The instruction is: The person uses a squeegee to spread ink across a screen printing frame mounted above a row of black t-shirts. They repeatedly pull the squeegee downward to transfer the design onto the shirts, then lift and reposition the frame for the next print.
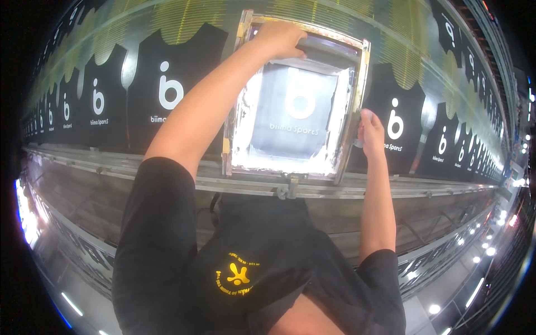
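Note:
A wooden screen-printing frame [362, 84] lies on a long printing table, its mesh smeared with white ink around a logo stencil [300, 100]. My left hand [281, 38] reaches to the frame's far end and grips the handle of a dark squeegee [330, 49] that lies across the mesh. My right hand [371, 132] is closed around the frame's right side rail, near its front corner. Under the mesh a black garment piece shows through.
Black garment pieces [166, 84], [397, 125] with white printed logos lie in a row along the table on both sides of the frame. A metal rail [167, 174] with a clamp [287, 188] runs along the table's near edge. My black shirt fills the lower middle.

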